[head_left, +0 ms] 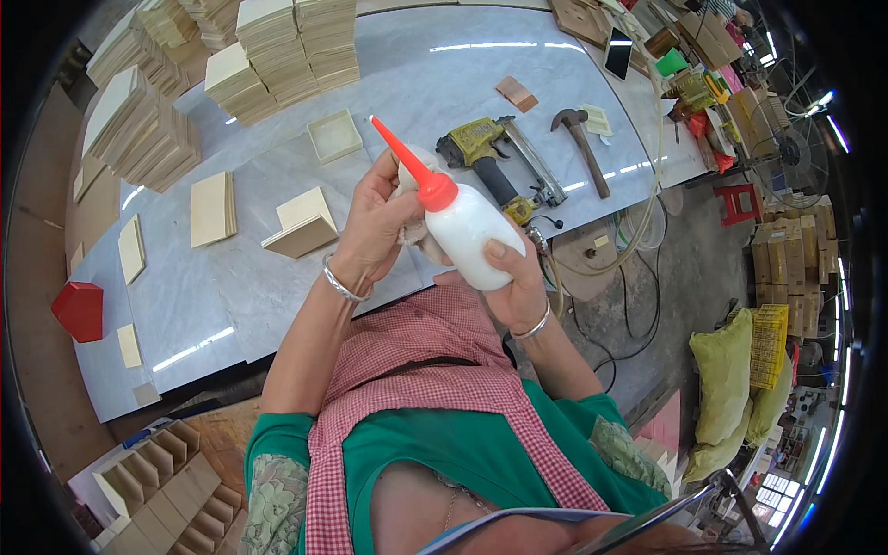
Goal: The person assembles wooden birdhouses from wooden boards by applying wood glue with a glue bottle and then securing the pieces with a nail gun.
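My right hand [520, 289] grips the lower part of a white squeeze glue bottle [470, 242], its thumb lying across the side. The bottle leans up and to the left, and its long red nozzle [400, 148] ends in a pale tip. My left hand [372, 215] is closed on a whitish cloth [410, 233] beside the bottle's red collar. Part of the cloth and several fingers are hidden behind the bottle. Left of my hands, small wooden boards [303, 225] stand joined at an angle. A shallow wooden frame [335, 137] lies beyond them.
A yellow-black nail gun [476, 143] and a hammer [583, 153] lie on the grey table [407, 65] beyond my hands. Tall board stacks [277, 55] stand at the far left. A pale hose [638, 231] hangs over the right edge. A red box [78, 312] sits left.
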A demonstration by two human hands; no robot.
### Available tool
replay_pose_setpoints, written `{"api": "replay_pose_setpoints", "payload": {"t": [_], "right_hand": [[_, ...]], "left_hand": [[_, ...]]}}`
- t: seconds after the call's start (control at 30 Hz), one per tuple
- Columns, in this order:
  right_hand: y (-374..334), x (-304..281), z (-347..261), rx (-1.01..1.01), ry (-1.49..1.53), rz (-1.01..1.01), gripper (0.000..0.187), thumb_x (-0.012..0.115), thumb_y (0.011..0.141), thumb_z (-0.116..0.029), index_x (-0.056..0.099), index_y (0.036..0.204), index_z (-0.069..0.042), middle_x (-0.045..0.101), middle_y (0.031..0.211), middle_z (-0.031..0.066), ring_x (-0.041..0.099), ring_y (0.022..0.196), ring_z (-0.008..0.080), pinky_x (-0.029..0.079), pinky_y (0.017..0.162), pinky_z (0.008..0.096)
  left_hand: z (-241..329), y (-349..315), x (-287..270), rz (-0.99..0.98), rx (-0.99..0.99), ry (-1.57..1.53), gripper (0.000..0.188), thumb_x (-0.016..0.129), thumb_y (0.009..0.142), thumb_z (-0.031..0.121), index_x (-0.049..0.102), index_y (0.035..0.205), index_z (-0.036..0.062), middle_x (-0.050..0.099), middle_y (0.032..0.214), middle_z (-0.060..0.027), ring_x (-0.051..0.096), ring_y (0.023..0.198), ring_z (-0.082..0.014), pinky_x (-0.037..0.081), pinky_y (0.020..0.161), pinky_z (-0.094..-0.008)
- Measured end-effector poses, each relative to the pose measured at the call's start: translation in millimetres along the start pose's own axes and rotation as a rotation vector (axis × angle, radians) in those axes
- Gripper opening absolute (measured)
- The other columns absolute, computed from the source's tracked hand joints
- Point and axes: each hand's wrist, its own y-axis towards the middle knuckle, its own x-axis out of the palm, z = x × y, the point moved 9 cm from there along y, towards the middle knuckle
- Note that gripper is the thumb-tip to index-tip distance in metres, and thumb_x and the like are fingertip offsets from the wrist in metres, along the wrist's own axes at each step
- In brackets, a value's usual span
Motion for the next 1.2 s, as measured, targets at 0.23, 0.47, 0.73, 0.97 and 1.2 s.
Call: {"api": "replay_pose_setpoints", "payload": {"t": [0.23,0.47,0.73,0.97,1.2], "right_hand": [[25,-10,-9,0.024,0.102,-0.086,0.065,0.06,0.078,-0.023,0.035,0.129,0.009,0.053,0.117,0.024,0.06,0.099,0.0335,0.052,0.083,0.0502],[131,-40,-61,-0.138,-0.485,-0.076,0.037,0.07,0.074,-0.018,0.053,0.103,-0.002,0.058,0.096,0.0068,0.056,0.087,0.0147,0.046,0.076,0.0262],[233,-33,-28,0.07,-0.931,-0.177,0.044,0.075,0.07,-0.016,0.057,0.109,-0.004,0.058,0.099,0.0041,0.055,0.089,0.0127,0.044,0.078,0.0258],[260,-50,7,0.152,-1.245,-0.376,0.045,0.076,0.069,-0.016,0.059,0.11,-0.006,0.059,0.103,0.0032,0.054,0.098,0.0162,0.043,0.087,0.0283],[244,-29,-17,-0.131,-1.286,-0.236,0.05,0.074,0.07,-0.021,0.059,0.116,-0.007,0.058,0.115,0.0076,0.051,0.11,0.0227,0.038,0.095,0.0324]], "left_hand": [[15,-29,-15,0.004,0.035,0.163,0.039,0.061,0.075,-0.001,0.052,0.112,0.0042,0.058,0.102,-0.0042,0.057,0.091,-0.0117,0.047,0.079,-0.0262],[120,-158,-110,0.433,0.159,0.544,0.044,0.063,0.07,0.007,0.048,0.111,0.0048,0.054,0.094,-0.0022,0.054,0.087,-0.0113,0.045,0.079,-0.0262],[188,-244,-281,0.745,0.325,1.398,0.021,0.055,0.083,0.002,0.05,0.103,0.0011,0.057,0.092,-0.0089,0.056,0.085,-0.0186,0.044,0.076,-0.0287],[161,-213,-301,0.718,0.097,1.902,0.027,0.067,0.075,0.015,0.055,0.095,0.0019,0.055,0.102,-0.0142,0.051,0.092,-0.0337,0.043,0.077,-0.0405],[180,-171,-245,0.798,0.45,1.722,0.036,0.073,0.074,0.022,0.058,0.1,0.0018,0.057,0.106,-0.016,0.054,0.099,-0.0322,0.044,0.084,-0.0382]]}}
